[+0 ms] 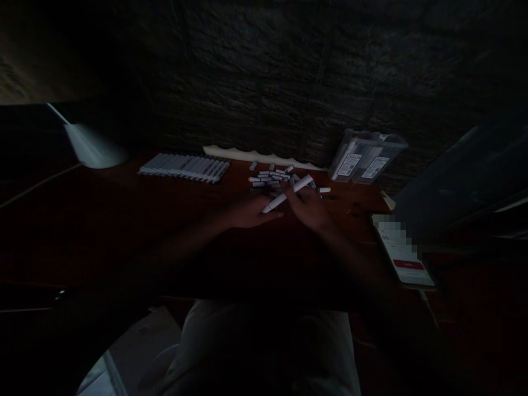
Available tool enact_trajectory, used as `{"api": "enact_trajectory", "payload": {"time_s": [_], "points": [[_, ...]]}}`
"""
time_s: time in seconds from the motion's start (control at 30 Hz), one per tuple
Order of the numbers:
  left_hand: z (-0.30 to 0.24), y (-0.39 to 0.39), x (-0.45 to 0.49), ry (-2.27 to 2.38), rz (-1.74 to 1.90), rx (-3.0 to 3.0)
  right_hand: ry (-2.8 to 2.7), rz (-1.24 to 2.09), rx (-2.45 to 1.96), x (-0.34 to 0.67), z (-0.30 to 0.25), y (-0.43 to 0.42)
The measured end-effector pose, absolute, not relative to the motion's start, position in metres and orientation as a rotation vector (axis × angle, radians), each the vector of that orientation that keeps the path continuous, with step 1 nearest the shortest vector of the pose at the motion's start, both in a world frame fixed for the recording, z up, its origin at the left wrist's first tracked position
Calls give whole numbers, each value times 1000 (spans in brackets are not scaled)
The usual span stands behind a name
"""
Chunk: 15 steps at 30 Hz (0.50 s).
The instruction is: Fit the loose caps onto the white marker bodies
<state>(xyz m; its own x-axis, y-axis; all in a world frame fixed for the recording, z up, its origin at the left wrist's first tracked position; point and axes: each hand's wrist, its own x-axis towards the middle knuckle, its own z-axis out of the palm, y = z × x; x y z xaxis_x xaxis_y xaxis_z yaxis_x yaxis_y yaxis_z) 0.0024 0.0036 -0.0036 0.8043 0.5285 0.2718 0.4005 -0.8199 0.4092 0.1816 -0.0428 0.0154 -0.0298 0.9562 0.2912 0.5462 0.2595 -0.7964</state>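
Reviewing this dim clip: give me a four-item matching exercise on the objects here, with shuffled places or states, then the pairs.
Column one
1. Pale marker
2. Row of pens
3. Clear plastic case
4. Phone

Column two
A. Lit screen with a red bar, toward the right of the view
B. Stands near the wall, with white labels
C. Held in the right hand, its lower end at the left hand
D. Laid side by side, to the left of the hands in the view

Pairs: 1-C, 2-D, 3-B, 4-A
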Motion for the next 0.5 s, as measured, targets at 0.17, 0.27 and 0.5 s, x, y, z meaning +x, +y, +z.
{"api": "enact_trajectory", "payload": {"time_s": [0.17,0.27,0.5], "points": [[-4,4,3,727,481,2710,-1747,559,-1320,184,13,-41],[-4,5,3,727,479,2714,-1739,556,-1310,184,13,-40],[-6,7,3,691,488,2724,-1764,555,-1332,184,13,-39]]}}
